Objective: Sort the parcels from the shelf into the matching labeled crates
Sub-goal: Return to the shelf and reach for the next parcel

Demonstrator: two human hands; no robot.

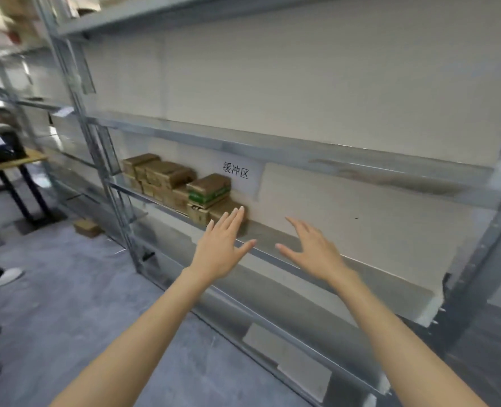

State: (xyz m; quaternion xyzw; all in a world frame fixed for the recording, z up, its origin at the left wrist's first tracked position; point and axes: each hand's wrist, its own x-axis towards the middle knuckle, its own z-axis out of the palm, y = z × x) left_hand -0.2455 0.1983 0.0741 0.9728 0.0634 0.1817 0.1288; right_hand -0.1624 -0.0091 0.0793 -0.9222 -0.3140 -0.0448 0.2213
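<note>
Brown cardboard parcels (170, 180) are stacked at the left end of the grey metal shelf (272, 233), none gripped, no crates seen, sorting judged outstanding; left hand (219, 251) and right hand (310, 248) are held spread, empty, before it.

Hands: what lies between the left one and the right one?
Head view: only bare shelf lies between the left hand and the right hand.

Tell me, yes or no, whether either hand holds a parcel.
No, the left hand and right hand are both open, fingers straight, gripping none of the parcels.
</note>
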